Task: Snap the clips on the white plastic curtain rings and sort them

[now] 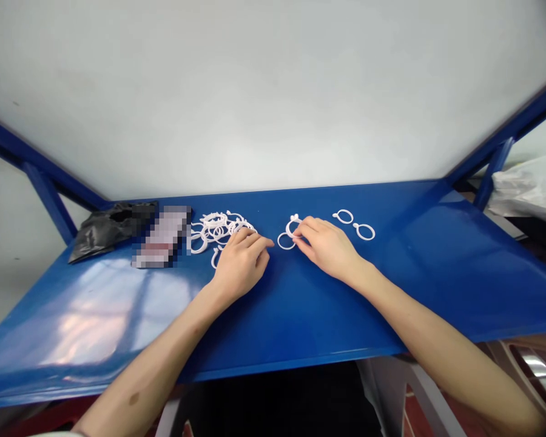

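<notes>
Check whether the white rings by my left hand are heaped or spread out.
Mostly heaped: many white rings overlap in a tangle by your left hand, which hides some.

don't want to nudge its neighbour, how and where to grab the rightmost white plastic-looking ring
Pinch the white, round, plastic-looking ring by its right-side rim, ideally from above right. It lies flat, its open centre should admit a fingertip, and its knob sits left, toward the neighbouring white ring.

Bag left, two rings right, ring pile between
</notes>
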Available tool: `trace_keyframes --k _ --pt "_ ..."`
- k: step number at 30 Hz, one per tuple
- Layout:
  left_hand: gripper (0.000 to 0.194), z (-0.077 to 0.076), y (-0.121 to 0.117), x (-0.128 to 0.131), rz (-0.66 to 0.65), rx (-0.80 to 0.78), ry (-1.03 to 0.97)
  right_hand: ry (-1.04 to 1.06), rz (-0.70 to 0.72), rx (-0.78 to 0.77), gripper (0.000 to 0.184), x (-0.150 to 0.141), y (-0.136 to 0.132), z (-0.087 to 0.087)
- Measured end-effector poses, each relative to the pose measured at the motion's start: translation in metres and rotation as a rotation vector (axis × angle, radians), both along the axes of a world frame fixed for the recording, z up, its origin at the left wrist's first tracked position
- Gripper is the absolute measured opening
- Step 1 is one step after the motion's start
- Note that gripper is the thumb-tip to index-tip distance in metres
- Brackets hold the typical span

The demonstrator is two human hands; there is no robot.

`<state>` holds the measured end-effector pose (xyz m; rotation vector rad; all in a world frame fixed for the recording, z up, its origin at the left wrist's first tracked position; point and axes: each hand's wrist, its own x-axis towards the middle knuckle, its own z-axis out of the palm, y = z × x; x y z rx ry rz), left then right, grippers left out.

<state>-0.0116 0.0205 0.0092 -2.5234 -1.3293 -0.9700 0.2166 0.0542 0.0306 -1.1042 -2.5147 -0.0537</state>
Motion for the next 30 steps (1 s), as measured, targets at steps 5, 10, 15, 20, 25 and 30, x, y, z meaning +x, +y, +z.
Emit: trace_keyframes --k 5,10,15,20,25,30 --pt "0.023 0.000 0.001 0.001 0.029 -0.017 0.009 -0.034 -0.129 -0.040 0.017 -0.017 -0.010 -0.004" --pt "0.024 -0.002 0.000 0.003 0.018 -0.053 0.012 -0.139 -0.183 -0.044 0.021 -0.035 -0.012 -0.013" --pt "0.023 -0.002 0.000 0.003 0.013 -0.066 0.012 -0.078 -0.129 -0.148 0.020 -0.035 -0.010 -0.017" --pt "0.022 -0.001 0.001 0.002 -0.025 -0.089 0.032 -0.043 -0.019 -0.180 0.012 -0.031 -0.010 -0.017" --pt "0.017 0.003 -0.001 0.000 -0.113 -0.069 0.006 -0.089 0.065 -0.157 0.009 -0.027 -0.009 -0.017" --pt "0.010 0.002 -0.003 -0.005 -0.195 -0.018 0.068 -0.208 0.105 -0.068 0.015 -0.026 -0.011 -0.015"
